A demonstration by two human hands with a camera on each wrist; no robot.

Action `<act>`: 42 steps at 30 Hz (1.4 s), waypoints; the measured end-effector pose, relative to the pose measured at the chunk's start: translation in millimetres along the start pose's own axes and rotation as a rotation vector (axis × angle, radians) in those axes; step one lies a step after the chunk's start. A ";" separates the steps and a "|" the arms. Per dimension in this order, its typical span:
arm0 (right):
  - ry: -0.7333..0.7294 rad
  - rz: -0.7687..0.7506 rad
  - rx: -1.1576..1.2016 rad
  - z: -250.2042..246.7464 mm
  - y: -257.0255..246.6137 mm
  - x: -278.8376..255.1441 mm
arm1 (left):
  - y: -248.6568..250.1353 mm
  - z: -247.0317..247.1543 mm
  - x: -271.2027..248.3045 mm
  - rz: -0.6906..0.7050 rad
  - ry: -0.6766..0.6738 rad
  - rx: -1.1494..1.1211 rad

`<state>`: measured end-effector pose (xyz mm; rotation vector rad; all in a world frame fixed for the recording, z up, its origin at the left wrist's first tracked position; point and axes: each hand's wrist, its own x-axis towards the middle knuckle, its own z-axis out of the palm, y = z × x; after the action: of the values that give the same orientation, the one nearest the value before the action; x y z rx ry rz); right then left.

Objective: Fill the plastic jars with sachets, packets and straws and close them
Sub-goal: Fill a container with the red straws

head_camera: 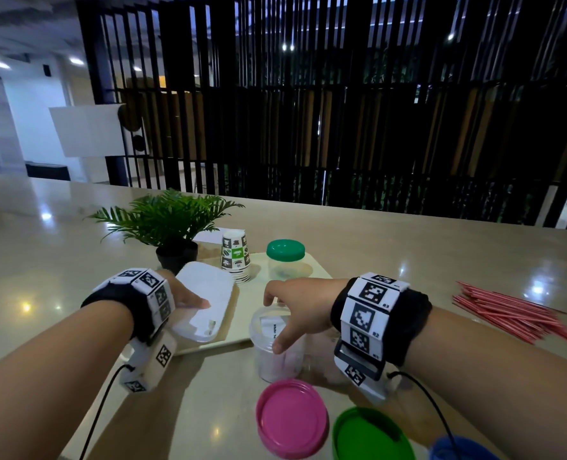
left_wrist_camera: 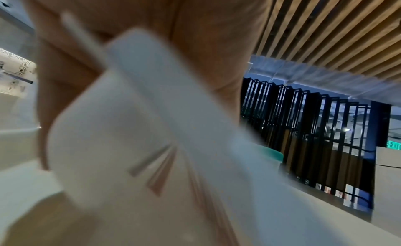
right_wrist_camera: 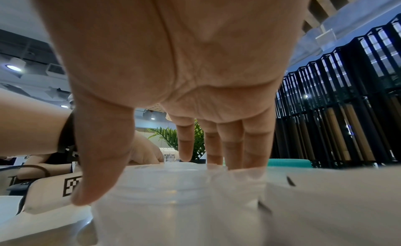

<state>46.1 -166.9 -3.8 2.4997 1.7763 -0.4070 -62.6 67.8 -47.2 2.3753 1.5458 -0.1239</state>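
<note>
Head view: jar (head_camera: 277, 346) (uncapped) under right hand (head_camera: 300, 305)

Bare table (head_camera: 391, 247) lies open between the green-lidded jar (head_camera: 285, 257) and the red straws (head_camera: 514, 313) at right. Ahead, the paper cups (head_camera: 236, 257) and potted plant (head_camera: 172, 227) crowd the tray (head_camera: 312, 270). Nearer, the pink lid (head_camera: 292, 418) and green lid (head_camera: 371, 436) seem to leave little room.

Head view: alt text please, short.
Right hand grips the rim of an open clear jar holding white sachets; left hand holds a white packet stack. Pink lid and green lid lie nearby.
</note>
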 end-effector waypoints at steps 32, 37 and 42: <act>1.006 -0.099 0.396 -16.8 43.3 -76.9 | 143.4 -24.4 -166.9 1.037 -0.501 -1.297; 1.102 -0.184 0.631 -10.2 47.3 -84.8 | 158.1 -15.3 -184.1 1.073 -0.641 -1.346; 1.105 -0.237 0.659 -1.7 46.0 -91.3 | 164.2 -12.9 -187.6 0.972 -0.725 -1.530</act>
<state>61.4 -266.2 14.7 3.3131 2.6214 0.6712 6.7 -154.6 42.8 1.2279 -0.1249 0.2857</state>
